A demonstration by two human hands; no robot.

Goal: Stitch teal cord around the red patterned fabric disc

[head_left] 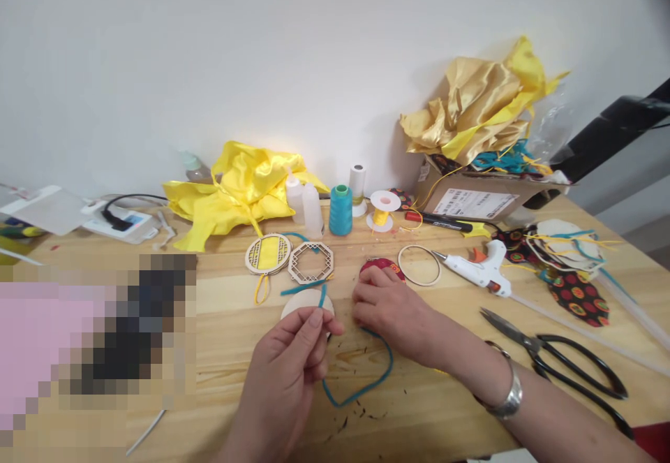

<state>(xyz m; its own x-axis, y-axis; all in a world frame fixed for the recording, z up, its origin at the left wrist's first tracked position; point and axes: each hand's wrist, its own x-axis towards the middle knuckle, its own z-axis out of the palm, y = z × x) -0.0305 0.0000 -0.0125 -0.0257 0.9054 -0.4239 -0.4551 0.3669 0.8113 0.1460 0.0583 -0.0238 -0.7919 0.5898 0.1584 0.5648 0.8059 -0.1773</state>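
Between its thumb and fingers, my left hand (299, 351) pinches a teal cord (356, 399). A short end sticks up above the fingertips, and the rest loops over the table and runs under my right hand (390, 309). That hand is curled downward, its fingertips hidden, so what it holds cannot be made out. Just beyond it lies a red patterned fabric disc (386, 265), partly covered. A pale round disc (301, 302) rests behind my left fingers. Farther back are a wooden octagonal lattice frame (294, 272) and a round lattice frame (250, 259) backed with yellow.
A thin wooden ring (407, 274) and a white glue gun (474, 267) lie right of centre. Black-handled scissors (562, 358) sit near my right forearm. A teal thread spool (341, 213), yellow cloth (235, 190) and a cardboard box (460, 194) of fabric stand along the wall.
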